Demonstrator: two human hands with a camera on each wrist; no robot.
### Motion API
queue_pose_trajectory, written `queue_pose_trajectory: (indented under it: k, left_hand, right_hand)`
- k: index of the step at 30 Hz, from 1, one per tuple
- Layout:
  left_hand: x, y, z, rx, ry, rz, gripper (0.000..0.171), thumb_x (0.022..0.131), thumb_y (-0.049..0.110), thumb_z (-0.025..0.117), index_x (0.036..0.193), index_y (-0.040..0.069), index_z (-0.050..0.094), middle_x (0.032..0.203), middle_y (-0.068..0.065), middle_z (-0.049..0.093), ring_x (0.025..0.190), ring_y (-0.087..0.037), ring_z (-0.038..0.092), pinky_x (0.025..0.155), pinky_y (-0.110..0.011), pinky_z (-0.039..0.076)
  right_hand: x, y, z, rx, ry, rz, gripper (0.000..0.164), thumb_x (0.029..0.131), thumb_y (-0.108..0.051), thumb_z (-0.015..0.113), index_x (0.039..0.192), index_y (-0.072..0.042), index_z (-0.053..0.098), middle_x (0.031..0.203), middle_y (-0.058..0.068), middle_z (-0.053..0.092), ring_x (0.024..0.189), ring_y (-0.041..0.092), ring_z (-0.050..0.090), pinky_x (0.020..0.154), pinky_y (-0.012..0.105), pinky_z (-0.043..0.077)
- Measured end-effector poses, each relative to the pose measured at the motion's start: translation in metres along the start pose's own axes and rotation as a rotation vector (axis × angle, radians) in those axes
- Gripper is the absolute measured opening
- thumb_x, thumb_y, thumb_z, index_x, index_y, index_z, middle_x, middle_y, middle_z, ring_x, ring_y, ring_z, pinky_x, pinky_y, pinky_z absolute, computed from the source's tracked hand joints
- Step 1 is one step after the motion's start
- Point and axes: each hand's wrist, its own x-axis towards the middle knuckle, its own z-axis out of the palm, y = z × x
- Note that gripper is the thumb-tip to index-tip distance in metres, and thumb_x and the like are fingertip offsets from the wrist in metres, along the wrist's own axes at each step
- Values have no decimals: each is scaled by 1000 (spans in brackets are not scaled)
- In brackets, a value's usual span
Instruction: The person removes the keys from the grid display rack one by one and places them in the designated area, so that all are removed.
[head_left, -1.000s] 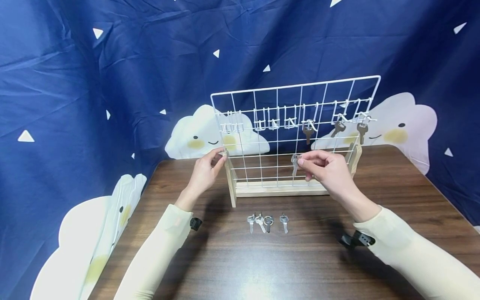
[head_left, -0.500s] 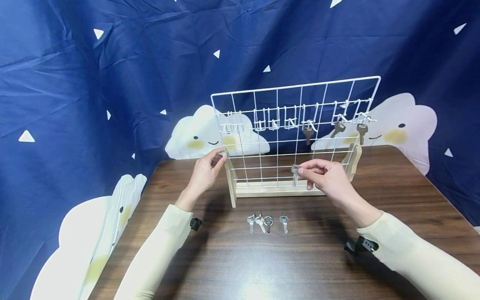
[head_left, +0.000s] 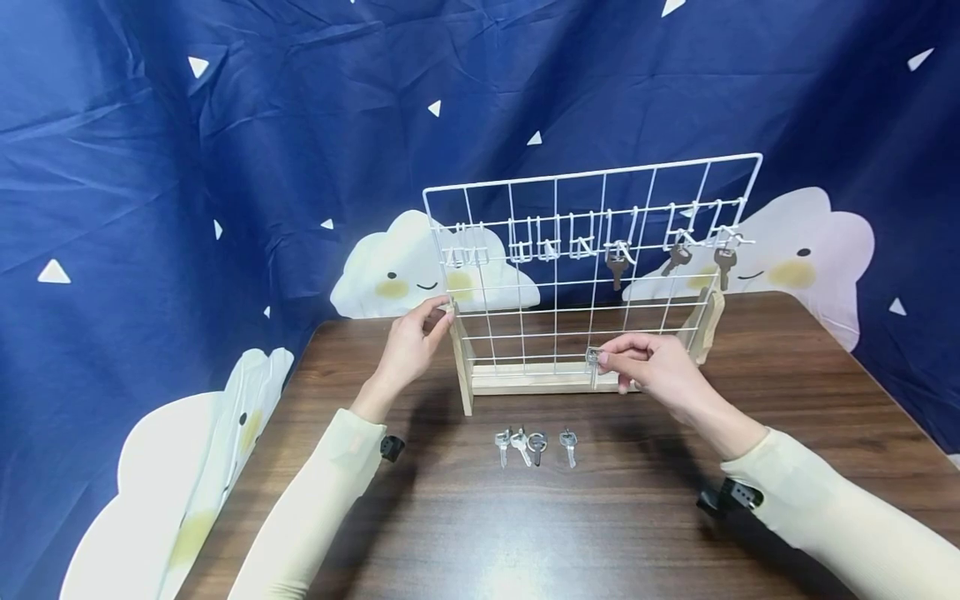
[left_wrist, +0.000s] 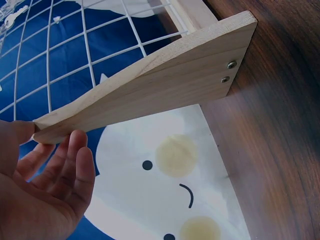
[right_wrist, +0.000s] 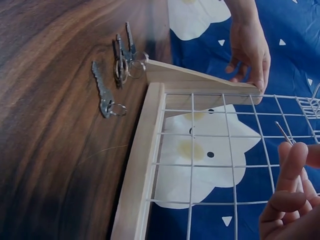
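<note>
At the wire rack's left end, my left hand (head_left: 407, 343) pinches the tip of the wooden side support (left_wrist: 150, 87) between thumb and fingers. My right hand (head_left: 663, 373) holds a silver key (head_left: 592, 357) in front of the lower part of the white wire grid (head_left: 555, 283), its blade pointing down. The right wrist view shows only a thin metal end of that key (right_wrist: 284, 131) beyond the fingertips. Three keys hang from white hooks on the grid's right half, one being the middle-right key (head_left: 617, 267). Further left, several hooks (head_left: 547, 248) carry no key.
Several loose keys with rings lie on the brown wooden table before the rack: a key (head_left: 568, 447) on its own and a cluster of keys (head_left: 521, 447) to its left. A wooden base bar (head_left: 540, 386) runs beneath the grid. Behind hangs a blue cloth (head_left: 300, 125).
My right hand has moved down with the key, from about mid-grid to just above the base bar. The left hand has stayed on the wooden support.
</note>
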Motion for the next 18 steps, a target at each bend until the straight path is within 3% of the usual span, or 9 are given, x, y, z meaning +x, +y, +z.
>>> queue_pose_trajectory:
  k: [6, 18]
  left_hand:
    - [-1, 0, 0, 1, -2, -3, 39, 102, 30, 58, 137, 12, 60, 104, -10, 74, 89, -24, 71, 83, -40, 58]
    - [-1, -1, 0, 9, -2, 1, 40, 102, 31, 57, 137, 12, 59, 104, -9, 74, 90, -23, 71, 83, -40, 58]
  right_hand:
    - [-2, 7, 0, 14, -42, 17, 32, 92, -18, 72, 110, 8, 66, 76, -12, 75, 55, 10, 62, 59, 27, 54]
    - [-3, 25, 1, 9, -86, 110, 32, 91, -18, 72, 111, 7, 66, 79, -7, 77, 55, 9, 62, 47, 21, 39]
